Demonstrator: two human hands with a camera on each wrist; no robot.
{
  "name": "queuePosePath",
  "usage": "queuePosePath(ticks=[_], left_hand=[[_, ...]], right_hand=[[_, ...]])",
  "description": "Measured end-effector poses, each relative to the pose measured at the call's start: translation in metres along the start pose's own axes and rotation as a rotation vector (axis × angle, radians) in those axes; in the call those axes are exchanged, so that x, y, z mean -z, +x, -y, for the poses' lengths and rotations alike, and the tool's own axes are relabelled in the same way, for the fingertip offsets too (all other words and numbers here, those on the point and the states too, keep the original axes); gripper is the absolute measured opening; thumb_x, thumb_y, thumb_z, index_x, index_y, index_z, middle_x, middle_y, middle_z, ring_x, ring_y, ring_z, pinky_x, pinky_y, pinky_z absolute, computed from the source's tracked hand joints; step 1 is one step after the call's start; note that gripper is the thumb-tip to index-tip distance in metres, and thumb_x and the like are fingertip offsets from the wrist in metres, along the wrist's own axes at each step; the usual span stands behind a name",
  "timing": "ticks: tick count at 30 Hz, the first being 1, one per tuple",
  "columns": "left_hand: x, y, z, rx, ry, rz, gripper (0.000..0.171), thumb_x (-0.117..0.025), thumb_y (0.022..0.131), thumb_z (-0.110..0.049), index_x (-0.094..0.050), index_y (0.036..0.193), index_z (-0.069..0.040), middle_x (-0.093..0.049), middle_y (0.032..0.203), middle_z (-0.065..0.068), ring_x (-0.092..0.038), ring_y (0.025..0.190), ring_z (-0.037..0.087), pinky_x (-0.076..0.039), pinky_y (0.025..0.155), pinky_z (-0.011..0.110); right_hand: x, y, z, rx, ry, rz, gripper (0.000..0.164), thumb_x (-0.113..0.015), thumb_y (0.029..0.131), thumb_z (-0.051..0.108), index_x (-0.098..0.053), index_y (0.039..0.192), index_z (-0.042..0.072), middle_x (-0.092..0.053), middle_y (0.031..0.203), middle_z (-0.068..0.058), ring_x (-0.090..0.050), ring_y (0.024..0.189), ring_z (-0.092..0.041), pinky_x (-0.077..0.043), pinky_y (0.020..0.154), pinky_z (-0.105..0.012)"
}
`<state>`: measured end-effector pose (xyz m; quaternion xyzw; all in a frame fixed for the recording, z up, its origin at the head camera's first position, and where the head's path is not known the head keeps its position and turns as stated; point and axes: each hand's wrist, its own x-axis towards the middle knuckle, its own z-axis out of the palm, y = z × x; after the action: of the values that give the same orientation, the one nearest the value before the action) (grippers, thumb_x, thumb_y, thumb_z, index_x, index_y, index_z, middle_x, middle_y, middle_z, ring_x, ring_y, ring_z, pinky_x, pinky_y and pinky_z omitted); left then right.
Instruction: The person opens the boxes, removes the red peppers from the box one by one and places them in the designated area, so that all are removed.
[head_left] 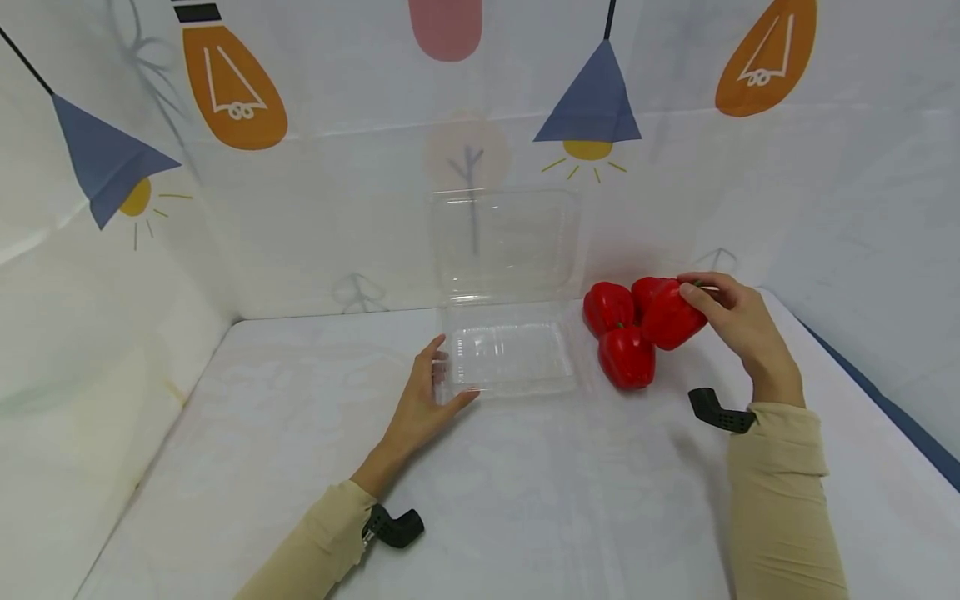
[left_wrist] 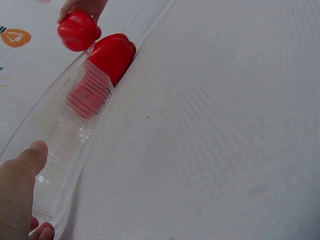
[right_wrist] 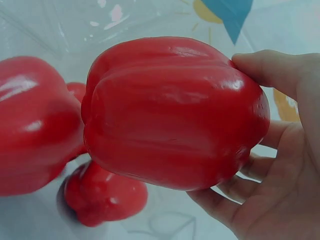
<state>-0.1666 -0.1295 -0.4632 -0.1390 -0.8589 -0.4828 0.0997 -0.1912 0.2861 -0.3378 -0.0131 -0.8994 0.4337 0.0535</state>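
Note:
In the head view my right hand (head_left: pixel 731 312) grips a red bell pepper (head_left: pixel 670 317) with thumb and fingers. The right wrist view shows this bell pepper (right_wrist: pixel 175 112) raised near the others, fingers curled round one end. Three more red peppers stand close together: a front one (head_left: pixel 627 358), a left one (head_left: pixel 607 307) and one behind (head_left: pixel 643 292), partly hidden. My left hand (head_left: pixel 420 396) holds the left end of a clear plastic container (head_left: pixel 517 387), thumb along its front wall (left_wrist: pixel 75 165) and fingers at its left side. Its hinged lid (head_left: pixel 506 242) stands upright against the backdrop.
A white cloth (head_left: pixel 510 500) covers the table. Behind it rises a white backdrop (head_left: pixel 337 208) printed with lamps and bulbs. A black wrist camera mount (head_left: pixel 720 411) sits on the right sleeve, another mount (head_left: pixel 397 527) on the left.

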Motion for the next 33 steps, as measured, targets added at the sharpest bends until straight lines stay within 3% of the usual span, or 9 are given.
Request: queuePosePath(ticks=[2, 7, 11, 14, 17, 21, 24, 33], left_hand=[[0.000, 0.000, -0.001, 0.000, 0.003, 0.000, 0.096, -0.079, 0.074, -0.040, -0.021, 0.149, -0.025, -0.048, 0.128, 0.013, -0.053, 0.109, 0.026, -0.047, 0.095, 0.040], [0.000, 0.000, -0.001, 0.001, 0.008, 0.001, 0.095, -0.079, 0.074, -0.040, -0.021, 0.149, -0.025, -0.049, 0.126, 0.013, -0.053, 0.109, 0.025, -0.047, 0.096, 0.040], [0.000, 0.000, 0.000, 0.002, 0.008, 0.000, 0.096, -0.079, 0.074, -0.040, -0.021, 0.149, -0.023, -0.049, 0.125, 0.013, -0.053, 0.109, 0.025, -0.047, 0.096, 0.040], [0.000, 0.000, 0.000, 0.006, 0.007, 0.001, 0.097, -0.079, 0.074, -0.041, -0.021, 0.149, -0.023, -0.050, 0.125, 0.013, -0.054, 0.109, 0.025, -0.047, 0.096, 0.039], [0.000, 0.000, 0.000, 0.008, 0.008, 0.002, 0.097, -0.079, 0.074, -0.041, -0.021, 0.149, -0.025, -0.049, 0.125, 0.013, -0.054, 0.110, 0.025, -0.047, 0.097, 0.039], [0.000, 0.000, 0.000, 0.011, 0.006, 0.006, 0.097, -0.079, 0.074, -0.041, -0.020, 0.149, -0.027, -0.049, 0.126, 0.013, -0.053, 0.111, 0.024, -0.047, 0.097, 0.039], [0.000, 0.001, 0.001, 0.014, 0.005, 0.009, 0.097, -0.079, 0.074, -0.041, -0.020, 0.149, -0.027, -0.049, 0.126, 0.012, -0.053, 0.111, 0.024, -0.047, 0.098, 0.039], [-0.001, 0.001, 0.001, 0.014, 0.000, 0.011, 0.097, -0.078, 0.074, -0.043, -0.019, 0.149, -0.028, -0.049, 0.126, 0.011, -0.053, 0.111, 0.024, -0.046, 0.098, 0.039]], right_hand=[[0.002, 0.000, -0.003, -0.001, -0.010, -0.009, 0.058, -0.045, 0.094, 0.051, -0.042, 0.140, 0.016, -0.049, 0.125, -0.007, -0.046, 0.103, -0.008, -0.044, 0.090, -0.038], [0.008, -0.001, -0.009, -0.010, -0.027, -0.017, 0.059, -0.048, 0.093, 0.052, -0.041, 0.140, 0.018, -0.046, 0.128, -0.008, -0.046, 0.102, -0.008, -0.044, 0.075, -0.015], [0.010, -0.001, -0.014, -0.015, -0.035, -0.004, 0.060, -0.050, 0.092, 0.052, -0.040, 0.141, 0.018, -0.045, 0.129, -0.008, -0.046, 0.104, -0.009, -0.044, 0.071, -0.010], [0.011, 0.000, -0.017, -0.016, -0.046, 0.013, 0.061, -0.050, 0.092, 0.052, -0.039, 0.142, 0.019, -0.045, 0.129, -0.007, -0.046, 0.105, -0.009, -0.046, 0.078, -0.017], [0.012, 0.000, -0.019, -0.030, -0.036, 0.040, 0.063, -0.051, 0.091, 0.053, -0.037, 0.143, 0.021, -0.044, 0.132, -0.009, -0.045, 0.109, -0.012, -0.049, 0.090, -0.039], [0.014, 0.000, -0.023, -0.062, -0.008, 0.087, 0.064, -0.053, 0.089, 0.054, -0.035, 0.144, 0.024, -0.042, 0.136, -0.010, -0.043, 0.114, -0.015, -0.036, 0.100, -0.062], [0.015, 0.000, -0.027, -0.085, -0.004, 0.113, 0.064, -0.053, 0.089, 0.056, -0.035, 0.143, 0.026, -0.041, 0.136, -0.010, -0.041, 0.117, -0.018, -0.033, 0.101, -0.065], [0.015, 0.002, -0.035, -0.103, -0.078, 0.217, 0.071, -0.049, 0.090, 0.058, -0.029, 0.146, 0.018, -0.038, 0.144, -0.019, -0.034, 0.130, -0.038, -0.034, 0.100, -0.065]])
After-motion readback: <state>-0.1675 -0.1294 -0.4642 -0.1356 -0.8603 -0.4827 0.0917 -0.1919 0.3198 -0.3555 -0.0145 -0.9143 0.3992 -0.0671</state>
